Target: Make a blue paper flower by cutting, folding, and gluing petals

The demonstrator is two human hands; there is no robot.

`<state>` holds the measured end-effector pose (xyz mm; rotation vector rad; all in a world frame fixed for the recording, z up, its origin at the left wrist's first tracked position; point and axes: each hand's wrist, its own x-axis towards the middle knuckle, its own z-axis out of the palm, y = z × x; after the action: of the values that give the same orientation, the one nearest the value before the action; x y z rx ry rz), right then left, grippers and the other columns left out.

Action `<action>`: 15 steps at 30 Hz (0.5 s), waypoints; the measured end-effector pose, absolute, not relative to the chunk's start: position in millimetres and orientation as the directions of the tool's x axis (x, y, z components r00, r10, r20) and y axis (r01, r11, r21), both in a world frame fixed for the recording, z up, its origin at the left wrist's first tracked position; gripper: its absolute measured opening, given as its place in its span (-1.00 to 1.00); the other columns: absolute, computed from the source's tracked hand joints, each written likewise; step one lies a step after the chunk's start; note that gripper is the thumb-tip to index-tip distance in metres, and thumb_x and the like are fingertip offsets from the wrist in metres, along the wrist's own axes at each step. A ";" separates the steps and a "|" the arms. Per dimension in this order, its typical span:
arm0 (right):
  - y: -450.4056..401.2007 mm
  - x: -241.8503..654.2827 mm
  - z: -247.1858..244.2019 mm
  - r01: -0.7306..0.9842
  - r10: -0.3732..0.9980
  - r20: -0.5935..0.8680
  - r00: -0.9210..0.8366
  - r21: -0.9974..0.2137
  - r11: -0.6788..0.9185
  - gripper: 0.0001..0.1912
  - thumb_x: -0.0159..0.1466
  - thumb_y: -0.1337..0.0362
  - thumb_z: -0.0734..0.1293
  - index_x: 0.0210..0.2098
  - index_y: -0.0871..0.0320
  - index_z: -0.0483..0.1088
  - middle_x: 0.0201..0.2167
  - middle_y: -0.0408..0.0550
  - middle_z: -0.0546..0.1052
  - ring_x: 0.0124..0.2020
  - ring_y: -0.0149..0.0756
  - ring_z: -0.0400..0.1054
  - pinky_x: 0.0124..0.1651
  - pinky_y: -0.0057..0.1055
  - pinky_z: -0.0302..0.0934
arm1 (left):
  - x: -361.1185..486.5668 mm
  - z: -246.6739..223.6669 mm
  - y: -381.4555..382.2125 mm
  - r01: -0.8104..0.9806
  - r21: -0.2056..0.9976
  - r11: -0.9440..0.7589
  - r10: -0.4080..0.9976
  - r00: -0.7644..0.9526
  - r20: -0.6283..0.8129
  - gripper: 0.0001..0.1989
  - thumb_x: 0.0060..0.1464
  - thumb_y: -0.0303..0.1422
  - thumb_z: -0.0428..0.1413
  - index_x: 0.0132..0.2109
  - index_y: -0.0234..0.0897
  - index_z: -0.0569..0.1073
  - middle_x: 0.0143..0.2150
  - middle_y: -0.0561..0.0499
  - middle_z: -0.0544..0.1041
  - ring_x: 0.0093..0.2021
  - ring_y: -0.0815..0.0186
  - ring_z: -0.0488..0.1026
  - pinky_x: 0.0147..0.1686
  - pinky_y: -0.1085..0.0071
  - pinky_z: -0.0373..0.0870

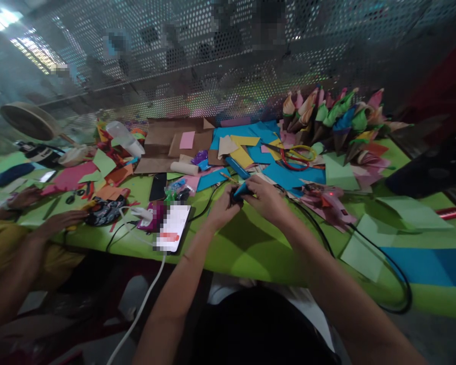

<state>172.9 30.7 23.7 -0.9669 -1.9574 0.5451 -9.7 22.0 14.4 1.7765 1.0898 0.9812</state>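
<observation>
Over the green table, my left hand [225,207] closes around a small dark piece [235,195], mostly hidden by the fingers. My right hand [265,196] pinches a small rolled blue piece [241,190], which looks like paper and meets the dark one. The two hands almost touch. Just beyond them lie a blue stick-like tool [237,167] and sheets of blue paper [296,173]. Red-handled scissors [293,161] rest farther back to the right. A pink glue gun [336,203], its red light on, lies to the right of my right hand.
Many paper cones [340,119] with coloured twists crowd the back right. A lit phone [174,228] with a white cable lies at left, near the edge. Black cords cross the table [258,253]. A co-worker's hand [63,222] rests beside a patterned pouch [105,210].
</observation>
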 end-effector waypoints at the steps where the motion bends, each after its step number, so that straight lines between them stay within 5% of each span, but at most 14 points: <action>1: 30.6 172.7 23.8 0.425 0.795 0.502 -0.341 -0.672 0.607 -0.83 0.21 0.45 0.34 -0.47 0.12 0.33 -0.30 -0.03 0.42 -0.26 -0.23 0.34 -0.23 -0.35 0.20 | -9.6 14.2 21.2 0.292 0.918 -0.269 0.932 0.319 0.172 -0.71 0.04 -0.31 0.19 -0.07 -0.22 0.40 -0.18 0.01 0.46 -0.14 0.22 0.38 -0.08 0.31 0.30; 8: 26.6 169.2 28.2 0.440 0.784 0.485 -0.387 -0.650 0.619 -0.83 0.21 0.51 0.27 -0.40 0.12 0.36 -0.26 -0.02 0.43 -0.25 -0.23 0.35 -0.20 -0.36 0.20 | -5.1 14.9 20.3 0.148 0.975 -0.163 0.962 0.243 0.123 -0.53 0.26 0.09 -0.04 -0.16 -0.22 0.47 -0.35 0.02 0.41 -0.34 0.31 0.30 -0.27 0.38 0.32; 15: 21.9 162.5 29.0 0.447 0.812 0.483 -0.328 -0.677 0.584 -0.83 0.21 0.49 0.29 -0.30 0.11 0.43 -0.22 0.02 0.50 -0.22 -0.18 0.41 -0.19 -0.34 0.25 | -2.6 13.3 21.1 0.105 0.989 -0.108 0.982 0.165 0.090 -0.57 0.20 0.09 0.06 -0.17 -0.20 0.49 -0.25 -0.03 0.48 -0.24 0.26 0.38 -0.21 0.34 0.38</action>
<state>162.5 21.9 29.0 -1.0052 -1.9698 0.5456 -2.6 21.1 13.3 1.4382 1.1217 1.1048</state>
